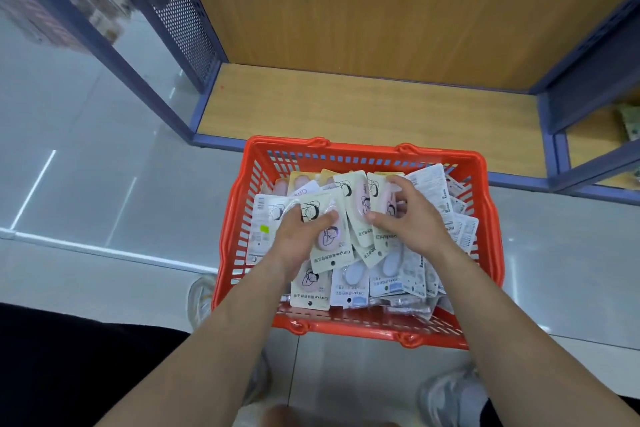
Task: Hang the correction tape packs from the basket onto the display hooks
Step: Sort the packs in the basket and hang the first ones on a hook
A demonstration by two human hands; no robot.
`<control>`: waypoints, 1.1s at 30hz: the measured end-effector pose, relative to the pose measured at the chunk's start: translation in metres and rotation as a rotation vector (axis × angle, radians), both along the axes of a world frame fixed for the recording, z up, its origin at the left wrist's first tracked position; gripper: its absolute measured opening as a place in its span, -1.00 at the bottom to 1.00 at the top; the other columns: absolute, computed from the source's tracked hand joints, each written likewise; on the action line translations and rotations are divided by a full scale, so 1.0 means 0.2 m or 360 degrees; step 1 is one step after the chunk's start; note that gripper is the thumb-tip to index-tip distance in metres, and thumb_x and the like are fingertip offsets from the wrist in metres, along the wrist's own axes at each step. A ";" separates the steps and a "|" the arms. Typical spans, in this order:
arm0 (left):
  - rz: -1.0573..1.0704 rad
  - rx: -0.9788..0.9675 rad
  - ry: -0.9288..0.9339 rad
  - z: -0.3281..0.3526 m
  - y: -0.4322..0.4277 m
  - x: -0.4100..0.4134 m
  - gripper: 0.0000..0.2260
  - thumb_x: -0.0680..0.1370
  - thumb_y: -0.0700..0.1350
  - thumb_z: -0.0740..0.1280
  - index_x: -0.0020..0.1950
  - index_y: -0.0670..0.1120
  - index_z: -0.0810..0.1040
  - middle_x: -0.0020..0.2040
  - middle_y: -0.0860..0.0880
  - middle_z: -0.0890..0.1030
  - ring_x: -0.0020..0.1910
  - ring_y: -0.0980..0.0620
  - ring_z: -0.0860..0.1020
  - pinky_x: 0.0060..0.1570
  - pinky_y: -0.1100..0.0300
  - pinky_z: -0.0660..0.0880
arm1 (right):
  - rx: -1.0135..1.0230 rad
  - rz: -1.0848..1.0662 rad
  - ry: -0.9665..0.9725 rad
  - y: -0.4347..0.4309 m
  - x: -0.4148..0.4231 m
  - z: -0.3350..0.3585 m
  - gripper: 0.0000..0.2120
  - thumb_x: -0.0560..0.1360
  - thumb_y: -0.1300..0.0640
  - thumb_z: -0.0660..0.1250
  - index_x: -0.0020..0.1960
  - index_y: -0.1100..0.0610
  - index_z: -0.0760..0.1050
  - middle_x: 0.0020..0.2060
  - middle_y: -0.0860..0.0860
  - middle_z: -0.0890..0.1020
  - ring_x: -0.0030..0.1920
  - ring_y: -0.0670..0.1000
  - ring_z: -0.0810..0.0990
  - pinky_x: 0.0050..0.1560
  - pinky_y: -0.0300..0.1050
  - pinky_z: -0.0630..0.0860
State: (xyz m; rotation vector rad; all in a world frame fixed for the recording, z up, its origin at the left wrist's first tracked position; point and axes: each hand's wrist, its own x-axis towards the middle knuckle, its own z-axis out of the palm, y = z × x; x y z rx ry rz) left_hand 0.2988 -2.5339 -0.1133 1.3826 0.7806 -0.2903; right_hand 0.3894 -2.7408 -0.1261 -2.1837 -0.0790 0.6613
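Observation:
An orange plastic basket [239,218] stands on the floor, filled with several cream and white correction tape packs. My left hand [298,236] pinches a cream pack with a pink tape [329,243], thumb on its front. My right hand [408,218] reaches into the pile and curls its fingers round another cream pack with a pink tape [379,204] near the basket's far side. More packs [349,284] lie face up or face down underneath. No display hooks are in view.
Behind the basket is a low wooden shelf [363,114] with a blue metal frame [145,55] and a perforated side panel. Glossy grey floor tiles surround the basket. My shoes [450,392] stand on either side near the bottom.

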 end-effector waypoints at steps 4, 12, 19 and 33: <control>0.0071 0.0157 -0.0025 0.00 -0.07 0.02 -0.77 0.52 0.00 0.51 0.14 -0.01 0.66 0.03 0.05 0.75 0.07 0.01 0.71 0.19 -0.10 0.61 | 0.0135 -0.0152 0.0063 0.02 -0.03 0.04 -0.19 0.26 -0.07 0.70 0.36 -0.15 0.32 0.05 -0.23 0.53 0.02 -0.21 0.57 -0.06 -0.22 0.53; 0.0277 0.0153 -0.0057 0.03 -0.08 0.09 -0.65 0.57 0.00 0.47 0.29 0.13 0.43 0.18 0.03 0.66 0.14 0.02 0.64 0.20 -0.05 0.60 | 0.0300 -0.0133 0.0149 0.11 -0.05 0.05 -0.28 0.39 -0.09 0.61 0.38 -0.15 0.25 0.09 -0.27 0.53 0.07 -0.24 0.56 0.01 -0.18 0.54; 0.0205 0.0195 -0.0131 0.00 -0.09 0.14 -0.51 0.56 0.04 0.47 0.44 0.07 0.39 0.16 0.25 0.57 0.19 0.16 0.59 0.28 0.08 0.51 | 0.0407 -0.0319 0.0252 0.09 -0.03 0.01 -0.30 0.38 0.10 0.64 0.30 -0.11 0.25 0.07 -0.07 0.65 -0.01 -0.12 0.69 -0.06 -0.11 0.65; 0.0076 0.0210 -0.0103 -0.05 -0.05 0.18 -0.51 0.62 -0.04 0.42 0.49 0.06 0.32 0.13 0.22 0.61 0.07 0.26 0.58 -0.08 0.35 0.56 | 0.0516 -0.0322 0.0324 0.06 0.02 0.01 -0.21 0.30 0.25 0.68 0.39 -0.08 0.39 0.14 -0.05 0.61 0.09 -0.08 0.65 -0.06 -0.20 0.64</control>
